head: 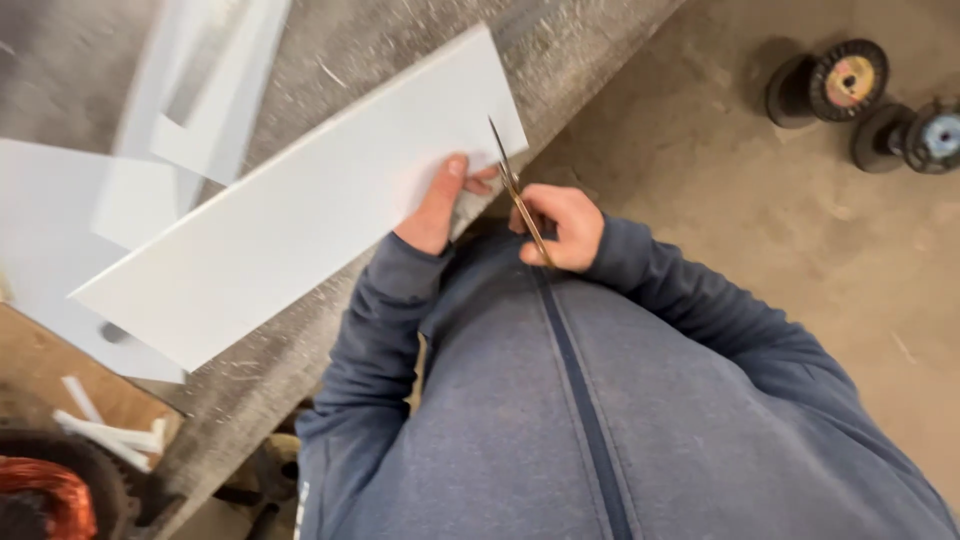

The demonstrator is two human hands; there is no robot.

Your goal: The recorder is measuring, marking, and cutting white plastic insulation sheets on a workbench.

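Workbench (330, 60), grey and scuffed, carries loose white offcuts (190, 90). Over its edge a long white sheet (290, 210) slants, pinched at its near end by the left hand (437, 205), thumb on top. The right hand (560, 228) is closed around scissors (512, 180), blades at the sheet's edge. Two wire spools (850, 85) sit on the floor.

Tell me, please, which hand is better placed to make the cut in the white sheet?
Right hand: it holds the scissors, blades at the white sheet's edge. Left hand grips the sheet.
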